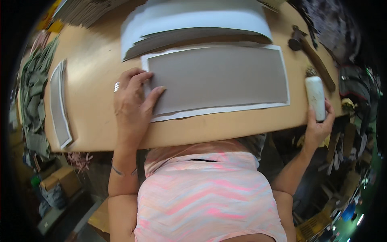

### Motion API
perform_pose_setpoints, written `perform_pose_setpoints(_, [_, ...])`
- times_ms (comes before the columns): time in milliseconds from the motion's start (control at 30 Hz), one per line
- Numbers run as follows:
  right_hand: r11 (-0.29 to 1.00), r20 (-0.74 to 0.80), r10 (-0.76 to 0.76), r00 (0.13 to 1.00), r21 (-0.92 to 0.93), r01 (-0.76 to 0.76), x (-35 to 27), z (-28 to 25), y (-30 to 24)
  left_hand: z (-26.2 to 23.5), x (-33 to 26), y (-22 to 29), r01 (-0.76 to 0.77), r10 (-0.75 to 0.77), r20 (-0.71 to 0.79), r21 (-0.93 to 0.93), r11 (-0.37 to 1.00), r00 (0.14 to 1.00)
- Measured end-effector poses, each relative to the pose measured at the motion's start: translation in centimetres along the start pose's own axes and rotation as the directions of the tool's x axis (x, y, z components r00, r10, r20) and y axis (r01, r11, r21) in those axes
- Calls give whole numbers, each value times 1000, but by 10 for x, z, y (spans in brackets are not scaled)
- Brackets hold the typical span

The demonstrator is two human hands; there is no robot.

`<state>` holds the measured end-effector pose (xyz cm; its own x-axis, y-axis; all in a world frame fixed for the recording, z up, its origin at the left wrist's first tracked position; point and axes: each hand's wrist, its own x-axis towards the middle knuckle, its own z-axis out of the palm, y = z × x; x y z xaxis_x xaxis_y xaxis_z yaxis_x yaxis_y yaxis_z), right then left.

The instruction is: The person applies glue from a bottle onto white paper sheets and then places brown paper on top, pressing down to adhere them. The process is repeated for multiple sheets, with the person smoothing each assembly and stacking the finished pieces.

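A grey rectangular sheet [217, 76] with a white border lies flat on the table, in front of my body. My left hand [133, 97] is at its left edge, with thumb and bent fingers apart and the fingertips touching the sheet. In my right hand [320, 123] is a worn white bottle [315, 94], held by its lower end over the table's right side. A rough, brownish piece shows at the bottle's far end; whether it belongs to the bottle is unclear.
Behind the sheet stands a stack of curved white-and-grey sheets [193, 18]. A hammer [312, 56] lies far right. Narrow grey strips with white edges [60, 105] lie on the table [88, 80] at left. More stacked sheets [82, 10] stand far left, beside green cloth [36, 88].
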<state>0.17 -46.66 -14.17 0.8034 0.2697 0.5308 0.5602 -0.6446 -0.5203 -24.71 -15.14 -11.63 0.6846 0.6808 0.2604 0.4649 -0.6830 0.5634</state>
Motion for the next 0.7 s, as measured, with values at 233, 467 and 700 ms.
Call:
perform_pose_setpoints(233, [925, 26, -322, 946, -206, 321, 14, 4, -35, 5, 8, 3, 65, -62, 34, -93, 994, 998])
perform_pose_setpoints(467, [981, 317, -190, 929, 104, 165, 37, 41, -57, -1, -4, 9, 65, -67, 33, 36, 997, 997])
perform_pose_setpoints(700, [973, 390, -180, 903, 207, 105, 48, 55, -62, 3, 1, 2, 174, -147, 110, -307, 936, 983])
